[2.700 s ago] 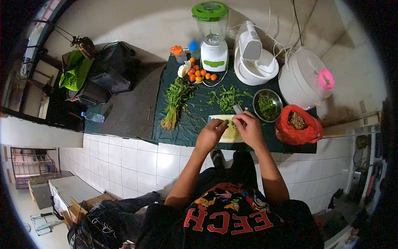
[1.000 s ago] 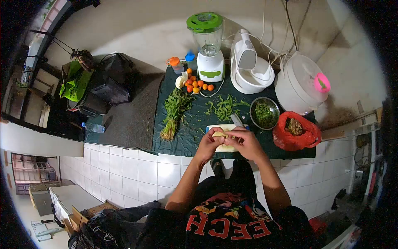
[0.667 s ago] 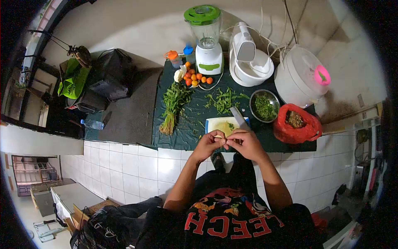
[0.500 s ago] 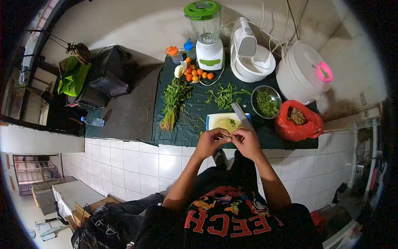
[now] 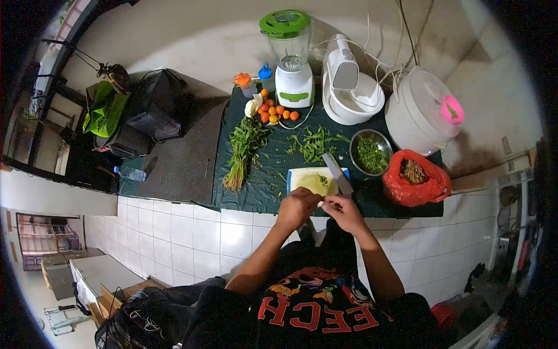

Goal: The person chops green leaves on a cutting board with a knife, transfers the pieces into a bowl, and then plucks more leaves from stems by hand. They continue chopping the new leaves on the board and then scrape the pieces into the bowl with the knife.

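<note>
My left hand (image 5: 298,208) and my right hand (image 5: 344,214) meet over the near edge of the cutting board (image 5: 297,176), both closed with fingertips pinched together. Whatever lies between them is too small to make out. A broad-bladed knife (image 5: 337,172) rests across the board's right side, its tip pointing away from me. Some chopped greens (image 5: 324,181) sit on the board. Behind it loose leaves (image 5: 315,143) are spread out, and at the left lies a bunch of leafy stems (image 5: 239,154). A metal bowl (image 5: 354,152) of chopped greens stands to the right.
A red plastic bag (image 5: 401,189) stands at the table's right end. At the back are a blender (image 5: 294,84), a white stand mixer (image 5: 347,110), a large white container (image 5: 415,116) and several small tomatoes (image 5: 273,110). A plastic bottle (image 5: 131,173) lies far left.
The whole view has shifted slightly as the head tilted. My left fingers have curled in more, and both hands stay pinched together by the board. The knife is still on the board.
</note>
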Action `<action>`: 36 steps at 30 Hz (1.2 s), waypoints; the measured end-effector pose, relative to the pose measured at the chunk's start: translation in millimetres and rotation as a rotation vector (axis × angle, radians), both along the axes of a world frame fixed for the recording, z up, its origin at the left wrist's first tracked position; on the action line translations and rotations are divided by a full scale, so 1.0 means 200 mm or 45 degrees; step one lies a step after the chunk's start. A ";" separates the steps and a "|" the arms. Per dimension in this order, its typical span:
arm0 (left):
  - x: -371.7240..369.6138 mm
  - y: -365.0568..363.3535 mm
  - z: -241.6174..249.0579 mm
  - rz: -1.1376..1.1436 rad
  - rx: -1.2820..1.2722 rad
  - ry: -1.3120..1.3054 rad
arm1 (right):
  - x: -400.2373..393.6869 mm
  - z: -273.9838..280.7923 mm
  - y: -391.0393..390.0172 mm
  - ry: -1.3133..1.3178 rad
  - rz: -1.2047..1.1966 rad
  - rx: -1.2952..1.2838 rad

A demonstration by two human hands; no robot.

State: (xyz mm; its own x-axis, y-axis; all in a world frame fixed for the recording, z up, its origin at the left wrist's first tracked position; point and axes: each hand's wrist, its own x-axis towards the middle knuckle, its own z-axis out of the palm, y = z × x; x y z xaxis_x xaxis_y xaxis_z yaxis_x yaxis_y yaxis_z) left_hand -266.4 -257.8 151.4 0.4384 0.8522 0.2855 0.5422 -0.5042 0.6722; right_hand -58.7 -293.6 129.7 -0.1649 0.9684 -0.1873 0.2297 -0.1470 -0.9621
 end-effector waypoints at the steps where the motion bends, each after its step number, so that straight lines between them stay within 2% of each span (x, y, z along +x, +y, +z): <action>1: 0.00 0.01 0.00 0.050 -0.007 0.008 | 0.01 0.01 0.00 -0.003 0.003 0.007; 3: 0.00 0.00 -0.05 0.130 -0.106 0.041 | 0.01 0.03 0.01 -0.424 -0.014 -0.154; 4: 0.00 0.00 -0.07 0.207 -0.111 0.020 | 0.03 -0.07 0.01 -0.728 -0.031 0.053; 5: 0.00 0.00 -0.08 0.284 -0.116 -0.002 | 0.07 -0.17 -0.01 -0.728 -0.034 0.065; 7: -0.01 0.00 -0.11 0.284 -0.160 0.034 | 0.11 -0.25 -0.04 -1.407 -0.185 0.328; 8: -0.02 0.01 -0.13 0.298 -0.175 0.015 | 0.13 -0.33 -0.04 -1.450 -0.131 0.133; 11: -0.04 0.04 -0.20 0.314 -0.214 -0.033 | 0.18 -0.45 -0.02 -1.525 -0.090 0.148; 13: -0.04 0.04 -0.23 0.365 -0.060 -0.094 | 0.18 -0.43 0.03 -1.428 -0.030 0.073; 15: -0.04 0.05 -0.24 0.458 -0.099 -0.169 | 0.18 -0.46 0.02 -1.325 0.036 -0.022; 17: -0.05 0.04 -0.21 0.547 -0.135 -0.243 | 0.18 -0.53 0.00 -1.279 -0.156 0.259; 19: -0.07 0.06 -0.15 0.647 -0.226 -0.103 | 0.16 -0.37 0.00 -1.219 -0.161 0.179; 20: -0.09 0.07 -0.20 0.621 -0.165 -0.164 | 0.15 -0.29 -0.02 -1.155 -0.161 0.088; 23: -0.13 0.06 -0.25 0.616 -0.173 -0.185 | 0.15 -0.21 -0.10 -0.994 -0.169 0.090; 26: -0.16 0.05 -0.31 0.582 -0.157 -0.205 | 0.11 -0.35 -0.20 -0.789 -0.100 0.266; 32: -0.11 0.04 -0.32 0.678 -0.483 -0.264 | -0.05 -0.35 -0.17 -0.613 -0.022 0.144; 34: -0.09 0.05 -0.39 0.608 -0.443 -0.238 | -0.08 -0.38 -0.18 -0.511 -0.091 0.016; 36: -0.07 0.08 -0.48 0.491 -0.325 -0.202 | -0.07 -0.52 -0.18 -0.539 -0.163 0.094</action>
